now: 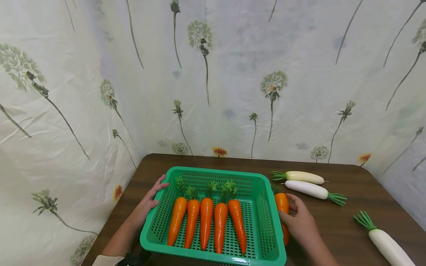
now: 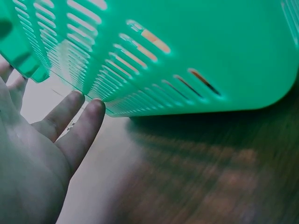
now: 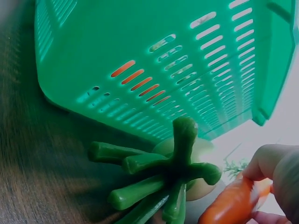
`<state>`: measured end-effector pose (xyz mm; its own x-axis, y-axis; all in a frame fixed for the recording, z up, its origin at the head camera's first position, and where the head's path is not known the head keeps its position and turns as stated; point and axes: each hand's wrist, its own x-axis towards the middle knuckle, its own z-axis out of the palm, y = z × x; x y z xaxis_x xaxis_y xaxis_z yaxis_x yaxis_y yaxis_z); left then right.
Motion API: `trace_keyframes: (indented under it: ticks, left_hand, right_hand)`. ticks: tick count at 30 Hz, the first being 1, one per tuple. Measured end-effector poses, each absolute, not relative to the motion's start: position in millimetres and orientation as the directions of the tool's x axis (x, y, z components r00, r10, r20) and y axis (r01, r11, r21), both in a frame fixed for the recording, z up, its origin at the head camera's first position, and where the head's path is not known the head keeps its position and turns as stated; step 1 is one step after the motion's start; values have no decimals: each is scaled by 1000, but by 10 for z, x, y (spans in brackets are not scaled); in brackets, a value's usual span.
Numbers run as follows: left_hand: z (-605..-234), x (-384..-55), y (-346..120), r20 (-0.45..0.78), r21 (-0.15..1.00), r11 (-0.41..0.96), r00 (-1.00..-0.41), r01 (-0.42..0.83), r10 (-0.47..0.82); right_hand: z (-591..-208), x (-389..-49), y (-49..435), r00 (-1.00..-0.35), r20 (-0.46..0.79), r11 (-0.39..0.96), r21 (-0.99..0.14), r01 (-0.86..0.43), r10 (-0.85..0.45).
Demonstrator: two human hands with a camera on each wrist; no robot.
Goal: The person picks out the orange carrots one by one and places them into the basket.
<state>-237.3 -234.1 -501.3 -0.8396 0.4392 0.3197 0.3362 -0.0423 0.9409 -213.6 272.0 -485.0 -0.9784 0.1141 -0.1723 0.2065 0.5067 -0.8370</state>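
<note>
A green plastic basket [image 1: 263, 236] with slotted walls holds several orange carrots [image 1: 206, 221], lying side by side with leafy tops toward the far wall. At its left side, my left hand [image 1: 151, 199] rests against the rim; in the left wrist view its fingers [image 2: 79, 135] are extended along the basket wall. My right hand [image 1: 301, 220] grips another carrot [image 1: 282, 203] just outside the basket's right wall, thumb on the near side. The right wrist view shows that carrot [image 3: 231, 203] between thumb and fingers, its narrow end hidden partly by the hand.
Two white radishes, one creamier [image 1: 304, 177] and one whiter [image 1: 306, 189], lie at the back right of the brown table [image 1: 336, 229]. A third white radish [image 1: 389, 245] lies at the front right. A flower-patterned curtain [image 1: 233, 74] hangs behind the table.
</note>
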Motion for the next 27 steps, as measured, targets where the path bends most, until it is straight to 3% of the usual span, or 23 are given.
trace_keyframes:
  ticks: [27]
  left_hand:
    - [-5027, -2376, -2347, 333, 936, -56, -829, 346, 448]
  right_hand:
    - [-4477, -1995, 2623, -991, -106, 511, -850, 131, 78]
